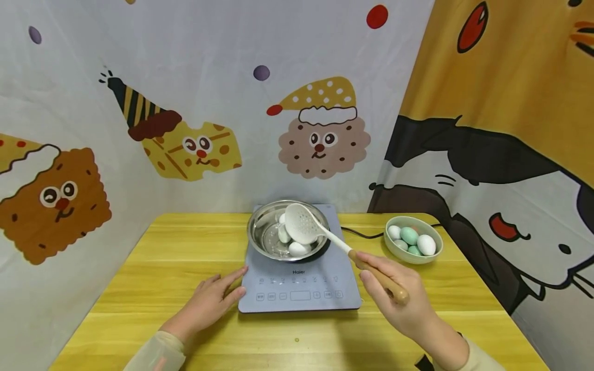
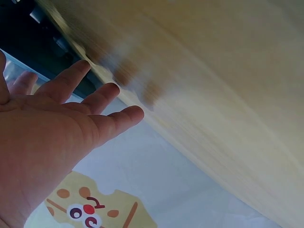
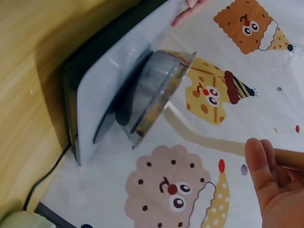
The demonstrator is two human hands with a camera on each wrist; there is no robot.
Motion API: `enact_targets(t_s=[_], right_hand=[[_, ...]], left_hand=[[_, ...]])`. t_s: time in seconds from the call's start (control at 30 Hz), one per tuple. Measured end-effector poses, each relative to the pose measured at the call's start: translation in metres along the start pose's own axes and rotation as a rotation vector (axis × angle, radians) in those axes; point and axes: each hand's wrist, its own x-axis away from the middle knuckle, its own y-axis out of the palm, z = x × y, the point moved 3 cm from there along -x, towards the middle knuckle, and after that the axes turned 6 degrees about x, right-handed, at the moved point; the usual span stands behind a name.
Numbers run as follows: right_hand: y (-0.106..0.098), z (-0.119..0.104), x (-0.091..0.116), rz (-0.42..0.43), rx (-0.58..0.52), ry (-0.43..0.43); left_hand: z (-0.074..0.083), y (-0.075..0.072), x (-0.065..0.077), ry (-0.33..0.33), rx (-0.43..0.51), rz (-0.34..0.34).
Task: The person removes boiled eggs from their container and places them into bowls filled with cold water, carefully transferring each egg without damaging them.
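Note:
My right hand [image 1: 403, 293] grips the wooden handle of a white perforated skimmer [image 1: 301, 224]. Its bowl overlaps the steel pan [image 1: 254, 242] in the head view. Several white eggs [image 1: 299, 250] lie in the pan, partly hidden by the skimmer. The pan stands on a grey induction cooker [image 1: 297, 304]. At the cooker's left edge is my left hand [image 1: 209, 304], fingers extended and fingertips right at that edge. The left wrist view shows the same hand [image 2: 52, 123] with its fingers spread. In the right wrist view the skimmer's pale shaft [image 3: 213, 144] slants down to the pan's rim.
A pale green bowl [image 1: 394, 252] with white and greenish eggs stands on the wooden table [image 1: 185, 247] to the cooker's right. A black cord [image 1: 364, 235] runs behind it. Printed cartoon cloth [image 1: 204, 51] hangs along the table's back and sides.

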Motion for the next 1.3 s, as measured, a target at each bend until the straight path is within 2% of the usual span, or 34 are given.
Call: enact_targets(t_s=[0.1, 0.23, 0.57, 0.7, 1.03, 1.3], right_hand=[[-0.001, -0.001, -0.005, -0.002, 0.077, -0.106], [-0.003, -0.004, -0.012, -0.046, 0.183, -0.173], [-0.004, -0.007, -0.016, -0.210, 0.220, -0.215], [-0.001, -0.009, -0.015, -0.235, 0.225, -0.229], [0.003, -0.007, -0.013, -0.216, 0.206, -0.222], [0.004, -0.007, -0.012, -0.240, 0.189, -0.105]], left_hand=[[-0.001, 0.001, 0.000, -0.002, -0.003, 0.004], [-0.002, 0.001, -0.001, -0.005, -0.003, 0.011], [-0.003, 0.001, -0.001, -0.009, -0.001, 0.008], [-0.001, 0.001, -0.001, -0.002, 0.001, 0.010], [-0.003, 0.002, -0.002, -0.001, 0.000, 0.015], [-0.001, 0.002, 0.000, -0.003, 0.006, 0.003]])
